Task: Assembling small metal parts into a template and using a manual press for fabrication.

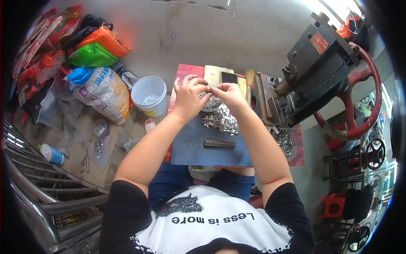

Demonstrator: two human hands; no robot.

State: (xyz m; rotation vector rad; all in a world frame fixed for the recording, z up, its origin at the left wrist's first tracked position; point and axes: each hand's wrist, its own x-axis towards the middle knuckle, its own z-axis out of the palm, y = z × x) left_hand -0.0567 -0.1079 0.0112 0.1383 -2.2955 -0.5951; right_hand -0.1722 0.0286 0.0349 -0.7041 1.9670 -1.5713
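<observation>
My left hand (pixel 191 96) and my right hand (pixel 229 95) meet above the far part of the work table. Their fingertips pinch close together; whatever small thing sits between them is too small to name. Just below is a bowl of small silvery metal pieces (pixel 212 104), partly covered by my hands. A loose heap of similar metal pieces (pixel 222 121) lies nearer me on the blue ribbed mat (pixel 190 144). Closer still, a dark slotted metal bar (pixel 219 144) rests crosswise on the mat.
Beyond my hands lies a phone (pixel 229 78), with a brush (pixel 250 79) beside it. A machine press (pixel 317 59) with a red handwheel (pixel 374 80) rises at right, near a container of metal pieces (pixel 284 143). Left stand a white bucket (pixel 150 94), a sack (pixel 103 93) and a metal rack (pixel 31 186).
</observation>
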